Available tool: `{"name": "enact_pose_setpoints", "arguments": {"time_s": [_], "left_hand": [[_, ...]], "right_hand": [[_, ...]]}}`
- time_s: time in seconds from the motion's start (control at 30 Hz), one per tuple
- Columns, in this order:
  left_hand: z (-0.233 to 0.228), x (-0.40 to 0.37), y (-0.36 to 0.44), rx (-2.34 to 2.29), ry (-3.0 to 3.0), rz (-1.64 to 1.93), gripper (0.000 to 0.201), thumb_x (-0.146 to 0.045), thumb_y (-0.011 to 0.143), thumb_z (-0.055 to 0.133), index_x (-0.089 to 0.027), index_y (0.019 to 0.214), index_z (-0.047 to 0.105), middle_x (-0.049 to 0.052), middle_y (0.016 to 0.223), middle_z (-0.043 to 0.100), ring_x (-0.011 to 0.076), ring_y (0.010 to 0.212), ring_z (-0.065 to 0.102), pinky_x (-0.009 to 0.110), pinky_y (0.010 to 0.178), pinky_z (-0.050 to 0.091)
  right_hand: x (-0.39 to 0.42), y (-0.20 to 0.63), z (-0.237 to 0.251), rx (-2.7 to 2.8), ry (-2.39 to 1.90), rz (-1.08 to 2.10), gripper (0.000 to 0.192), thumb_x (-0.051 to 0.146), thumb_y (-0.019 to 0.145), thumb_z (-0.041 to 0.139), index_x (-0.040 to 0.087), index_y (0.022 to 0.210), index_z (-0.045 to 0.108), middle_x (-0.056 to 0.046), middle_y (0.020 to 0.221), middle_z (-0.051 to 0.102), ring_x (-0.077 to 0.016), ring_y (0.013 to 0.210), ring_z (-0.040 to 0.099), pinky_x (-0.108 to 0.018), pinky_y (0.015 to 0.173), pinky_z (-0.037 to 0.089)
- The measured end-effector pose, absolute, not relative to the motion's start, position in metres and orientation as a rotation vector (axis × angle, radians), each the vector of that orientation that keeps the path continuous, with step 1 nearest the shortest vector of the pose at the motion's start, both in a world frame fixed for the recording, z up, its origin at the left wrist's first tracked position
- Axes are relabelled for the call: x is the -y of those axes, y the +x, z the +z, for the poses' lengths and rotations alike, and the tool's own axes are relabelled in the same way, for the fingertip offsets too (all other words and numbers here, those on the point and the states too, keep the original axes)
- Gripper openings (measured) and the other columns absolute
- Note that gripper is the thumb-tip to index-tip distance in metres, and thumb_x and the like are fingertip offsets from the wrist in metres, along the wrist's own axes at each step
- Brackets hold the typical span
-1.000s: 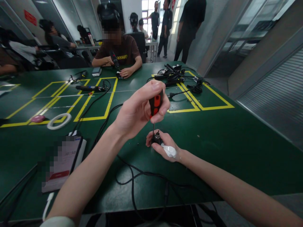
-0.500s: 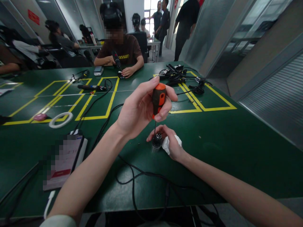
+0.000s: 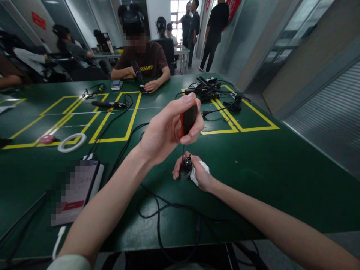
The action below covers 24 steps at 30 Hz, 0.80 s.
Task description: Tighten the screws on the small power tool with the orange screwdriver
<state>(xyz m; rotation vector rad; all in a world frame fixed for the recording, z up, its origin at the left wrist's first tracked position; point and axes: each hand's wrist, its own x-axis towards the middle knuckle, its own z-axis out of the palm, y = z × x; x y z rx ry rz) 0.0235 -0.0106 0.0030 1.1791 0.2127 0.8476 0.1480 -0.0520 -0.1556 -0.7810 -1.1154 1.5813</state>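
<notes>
My left hand [image 3: 159,129] is wrapped round the orange-and-black handle of a screwdriver [image 3: 190,119], held upright. Its thin shaft points down to the left side of a dark cylindrical part [image 3: 186,169] with a stepped, narrower top; whether the tip touches it is hard to see. Low at the table, my right hand [image 3: 204,177] curls its fingers round the back and sides of that part, which stands upright. A crumpled white tissue [image 3: 194,178] is tucked against the palm of the right hand.
Black cables [image 3: 168,205] loop in front of me. On the left are a phone [image 3: 80,187], a tape roll [image 3: 62,147] and a pink object [image 3: 47,139]. Tangled black cords [image 3: 205,89] lie farther back. A co-worker [image 3: 143,56] sits opposite, holding a tool.
The screwdriver handle has turned in my left hand, its black side now facing me. My right hand has shifted slightly left, closer round the cylindrical part. A person in the background has moved.
</notes>
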Motion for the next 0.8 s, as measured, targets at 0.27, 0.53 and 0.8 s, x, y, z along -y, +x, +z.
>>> {"name": "enact_pose_setpoints", "arguments": {"time_s": [0.27, 0.53, 0.8], "left_hand": [[0.0049, 0.0088, 0.0232, -0.267, 1.207, 0.828, 0.054, -0.063, 0.098, 0.050, -0.015, 0.076, 0.064, -0.002, 0.054, 0.047, 0.0076, 0.043, 0.043, 0.021, 0.044, 0.038], [0.0035, 0.0117, 0.0251, -0.281, 1.194, 0.836, 0.048, -0.062, 0.097, 0.054, -0.018, 0.079, 0.058, -0.002, 0.059, 0.055, 0.0086, 0.047, 0.051, 0.020, 0.047, 0.045], [-0.0006, 0.0097, 0.0248, -0.186, 1.181, 0.845, 0.040, -0.055, 0.096, 0.063, -0.016, 0.085, 0.063, -0.003, 0.057, 0.051, 0.0061, 0.045, 0.045, 0.018, 0.046, 0.040]], "right_hand": [[0.0523, 0.1486, -0.1578, 1.089, -0.791, 1.600, 0.064, 0.074, 0.092, 0.055, 0.017, 0.065, 0.069, -0.001, 0.049, 0.061, -0.0161, 0.050, 0.058, -0.032, 0.064, 0.051], [0.0539, 0.1486, -0.1552, 1.095, -0.809, 1.588, 0.065, 0.076, 0.090, 0.056, 0.018, 0.064, 0.068, -0.001, 0.048, 0.059, -0.0167, 0.051, 0.058, -0.031, 0.062, 0.050], [0.0542, 0.1491, -0.1546, 1.105, -0.823, 1.576, 0.067, 0.077, 0.091, 0.053, 0.018, 0.064, 0.068, -0.001, 0.047, 0.058, -0.0168, 0.051, 0.058, -0.032, 0.062, 0.049]]}}
